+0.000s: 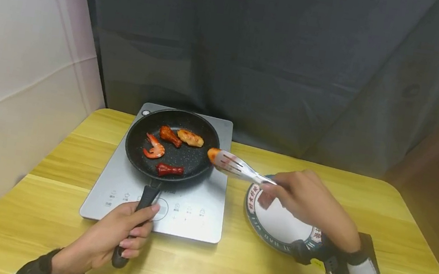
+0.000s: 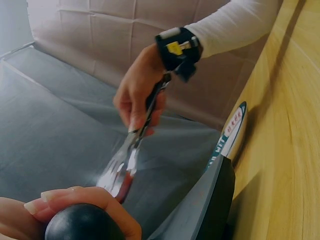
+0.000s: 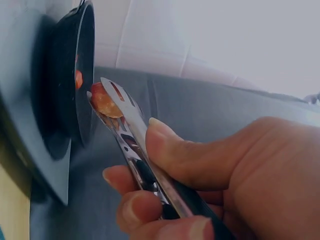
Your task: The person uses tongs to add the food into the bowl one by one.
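My left hand point(image 1: 115, 232) grips the black handle point(image 1: 147, 198) of a frying pan point(image 1: 194, 164), fingers wrapped round it and thumb along the top. Inside the pan lie a shrimp point(image 1: 157, 150), a brown drumstick point(image 1: 170, 135), a golden chicken wing point(image 1: 190, 138) and a darker red drumstick point(image 1: 170, 170). Metal slotted tongs point(image 1: 236, 165) are held in my right hand point(image 1: 307, 203), thumb on one arm and fingers on the other. Between the tong tips is an orange-brown piece of food point(image 3: 106, 102), its kind mostly hidden. The tips overlap the pan's right rim in the head view.
Beneath the pan is a silver induction cooker point(image 1: 201, 223) on the wooden table point(image 1: 200, 270). A round plate point(image 1: 283, 223) with a patterned green rim stands to its right, partly under my right hand. Dark cloth point(image 1: 256, 58) hangs behind; a pale wall point(image 1: 27, 35) borders the left.
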Tool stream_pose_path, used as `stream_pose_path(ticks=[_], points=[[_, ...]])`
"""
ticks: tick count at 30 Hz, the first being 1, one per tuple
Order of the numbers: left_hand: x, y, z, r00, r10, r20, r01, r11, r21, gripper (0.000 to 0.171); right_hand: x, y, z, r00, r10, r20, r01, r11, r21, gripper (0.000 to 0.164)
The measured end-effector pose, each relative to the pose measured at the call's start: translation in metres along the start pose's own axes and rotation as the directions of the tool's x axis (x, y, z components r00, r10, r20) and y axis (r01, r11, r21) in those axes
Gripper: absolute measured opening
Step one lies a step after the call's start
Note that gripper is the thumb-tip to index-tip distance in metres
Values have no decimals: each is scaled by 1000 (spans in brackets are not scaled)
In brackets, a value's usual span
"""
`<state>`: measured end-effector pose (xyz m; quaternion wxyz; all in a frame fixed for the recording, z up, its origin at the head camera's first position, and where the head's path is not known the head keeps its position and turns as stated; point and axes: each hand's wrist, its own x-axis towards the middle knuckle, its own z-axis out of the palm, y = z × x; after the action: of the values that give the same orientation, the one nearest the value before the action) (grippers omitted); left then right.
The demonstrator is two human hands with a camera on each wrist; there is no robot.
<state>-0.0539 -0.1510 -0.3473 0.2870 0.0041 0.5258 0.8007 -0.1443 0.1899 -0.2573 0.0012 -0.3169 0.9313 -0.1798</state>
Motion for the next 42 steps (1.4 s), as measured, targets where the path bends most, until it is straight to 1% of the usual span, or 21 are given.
stream_pose_path(ticks=[4, 5, 8, 12, 15, 19, 22, 24, 28, 31, 35, 38, 42], points=[[1, -1, -1, 1000, 2, 0, -2, 1000, 2, 36, 23, -10, -3, 994, 15, 111, -23, 997, 79, 17], [1, -1, -1, 1000, 2, 1, -2, 1000, 1, 36, 29, -12, -3, 992, 15, 128, -26, 996, 84, 18], [1, -2, -1, 1000, -1, 2, 1, 1000, -5, 36, 46, -17, -4, 990, -22, 137, 17, 999, 37, 19], [0, -2, -2, 1000, -4, -4, 4, 1000, -9, 36, 67, -23, -3, 985, -112, 134, 121, 991, -60, 28], [0, -1, -1, 1000, -4, -11, 4, 1000, -8, 37, 81, -26, 0, 975, -149, 162, 163, 983, -79, 36], [0, -2, -1, 1000, -5, -11, 5, 1000, -10, 36, 99, -30, 6, 962, -158, 222, 182, 979, -94, 34], [0, -3, -1, 1000, -4, -6, 4, 1000, -15, 36, 111, -35, 9, 951, -134, 278, 168, 981, -102, 30], [0, -3, -1, 1000, -4, -5, 3, 1000, -18, 36, 118, -38, 10, 944, -98, 316, 137, 985, -104, 30], [0, -3, 0, 1000, -6, -7, 6, 1000, -18, 37, 126, -42, 11, 926, -38, 375, 84, 991, -106, 29], [0, -3, 0, 1000, -4, -5, 4, 1000, -13, 37, 130, -40, 12, 911, -6, 413, 49, 994, -93, 29], [1, -2, 0, 1000, -1, -5, 1, 1000, -8, 37, 133, -35, 11, 897, -4, 442, 35, 997, -62, 31], [1, -2, 0, 1000, -2, -5, 2, 1000, -10, 37, 135, -33, 10, 888, -16, 460, 42, 998, -48, 32], [1, -2, -1, 1000, 5, -1, -5, 1000, -6, 36, 137, -33, 7, 870, 23, 493, 0, 999, -47, 31]])
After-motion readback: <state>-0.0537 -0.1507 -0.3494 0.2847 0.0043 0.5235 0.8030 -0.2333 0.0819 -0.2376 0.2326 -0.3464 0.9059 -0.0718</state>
